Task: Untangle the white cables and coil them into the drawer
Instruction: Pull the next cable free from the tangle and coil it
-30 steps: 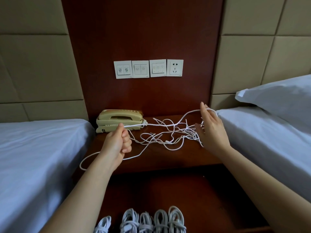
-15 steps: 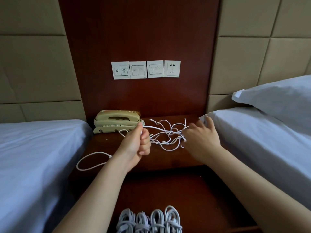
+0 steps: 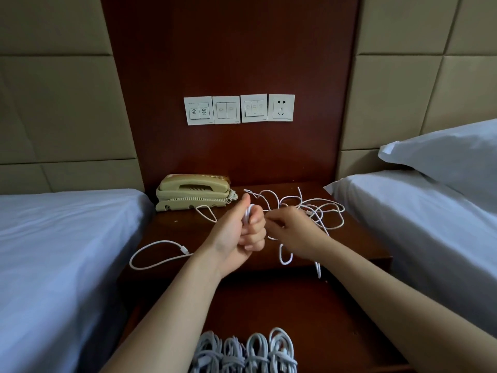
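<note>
A tangle of white cables [image 3: 317,211] lies on the dark wooden nightstand [image 3: 357,243]. My left hand [image 3: 239,235] is a fist above the nightstand's middle and grips a few folded loops of white cable. One end of that cable [image 3: 156,254] trails off to the left in a loose loop with its plug. My right hand [image 3: 295,232] is just right of the left one, its fingers pinching a strand that runs from the fist toward the tangle. In the open drawer [image 3: 336,319] below, several coiled white cables [image 3: 244,351] stand side by side.
A beige telephone [image 3: 193,191] sits at the nightstand's back left. Beds with white sheets flank the nightstand, left [image 3: 59,251] and right [image 3: 430,230], the right one with a pillow [image 3: 451,154]. Wall switches and a socket [image 3: 239,109] are on the wooden panel behind.
My right hand has come in from the far right to meet the left fist at the middle. The left hand has shifted right and now holds folded loops.
</note>
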The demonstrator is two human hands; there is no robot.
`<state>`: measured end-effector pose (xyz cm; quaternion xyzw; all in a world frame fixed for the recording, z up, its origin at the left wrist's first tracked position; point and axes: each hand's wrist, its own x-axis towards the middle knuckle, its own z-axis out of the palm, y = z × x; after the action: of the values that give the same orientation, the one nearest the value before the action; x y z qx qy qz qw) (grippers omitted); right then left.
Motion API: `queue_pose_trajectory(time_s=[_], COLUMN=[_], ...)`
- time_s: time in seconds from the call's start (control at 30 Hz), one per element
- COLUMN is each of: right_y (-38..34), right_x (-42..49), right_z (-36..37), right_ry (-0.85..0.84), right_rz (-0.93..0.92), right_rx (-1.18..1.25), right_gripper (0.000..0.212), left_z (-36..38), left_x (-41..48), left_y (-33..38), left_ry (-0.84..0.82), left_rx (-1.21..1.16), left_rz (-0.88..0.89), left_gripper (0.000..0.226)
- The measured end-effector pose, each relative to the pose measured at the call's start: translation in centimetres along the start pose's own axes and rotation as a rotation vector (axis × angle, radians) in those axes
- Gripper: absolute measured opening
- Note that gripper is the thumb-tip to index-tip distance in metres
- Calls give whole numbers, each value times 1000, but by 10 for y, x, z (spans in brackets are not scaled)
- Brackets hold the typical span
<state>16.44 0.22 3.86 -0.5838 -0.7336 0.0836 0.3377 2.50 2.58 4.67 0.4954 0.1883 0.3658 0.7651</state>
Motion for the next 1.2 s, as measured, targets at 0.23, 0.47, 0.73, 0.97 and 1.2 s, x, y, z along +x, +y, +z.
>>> queue_pose_trajectory(time_s=[0.23, 0.47, 0.73, 0.97, 1.2], right_y=[-18, -32, -21, -8, 11], right_x=[-9, -9, 2, 8, 9], right_z=[5, -4, -8, -18, -19], right_ry=[-290, -278, 85, 134, 62], right_rz=[-116, -263, -191, -37, 53], right_rx=[-188, -82, -12, 249, 291], right_gripper=[21, 21, 21, 30, 40], left_z=[-4, -14, -13, 6, 10], left_x=[4, 15, 17, 9, 4], left_y=[7, 1, -11, -9, -6], left_ry=[182, 424, 208, 51, -21], left_rx=[-132, 262, 385, 327, 277], left_rz=[85, 246, 44, -57, -35], left_gripper=[46, 47, 64, 65, 51])
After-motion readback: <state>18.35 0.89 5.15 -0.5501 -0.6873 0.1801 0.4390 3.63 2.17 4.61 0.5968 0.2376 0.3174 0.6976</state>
